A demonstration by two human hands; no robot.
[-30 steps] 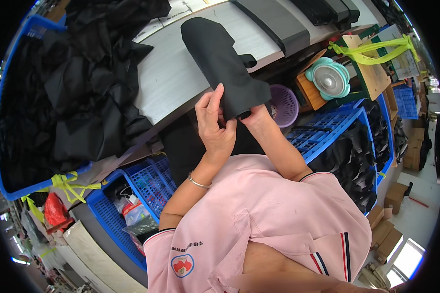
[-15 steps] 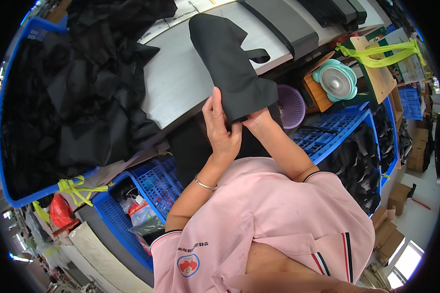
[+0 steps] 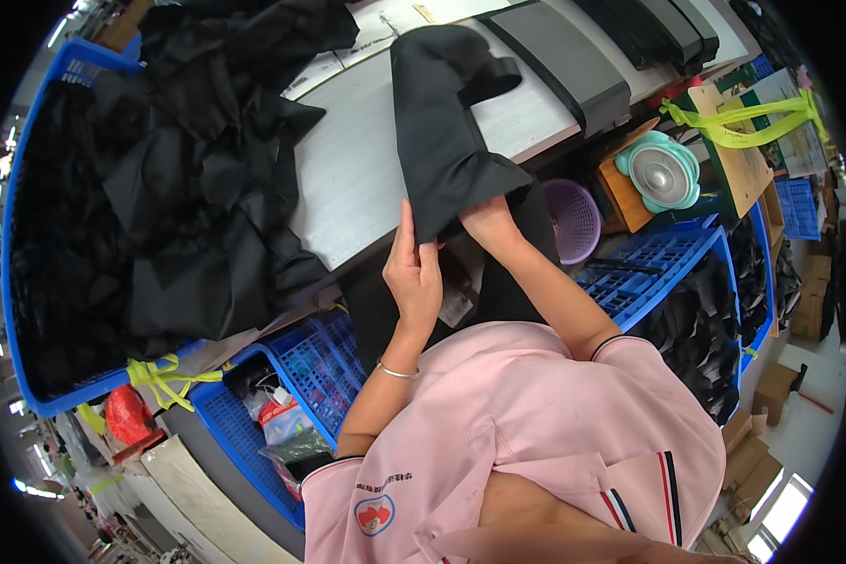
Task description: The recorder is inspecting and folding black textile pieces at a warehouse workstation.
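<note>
Since half a second ago the black piece (image 3: 442,141) has swung more upright; its strap (image 3: 498,83) now curls up over the table (image 3: 343,188) instead of sticking out sideways, and the rolled near end no longer shows; for the work, we judge this means the piece is being turned and adjusted between the hands, not set down.

The piece's far part lies across our view of the table, its near end past the table's front edge; whether it touches the top we cannot tell. At that front edge the left hand (image 3: 414,282) keeps its fingers (image 3: 406,230) nearly straight along the piece's left side, thumb by the lower corner, grip unclear; the right hand (image 3: 489,224) has its fingers hidden under the cloth, so how far they are open we cannot tell.

Pale tabletop shows left of the piece, up to the heap (image 3: 188,188) at the table's left; room is tighter toward the panel (image 3: 564,70) on the table's right; the basket (image 3: 576,221) sits below its front edge.
</note>
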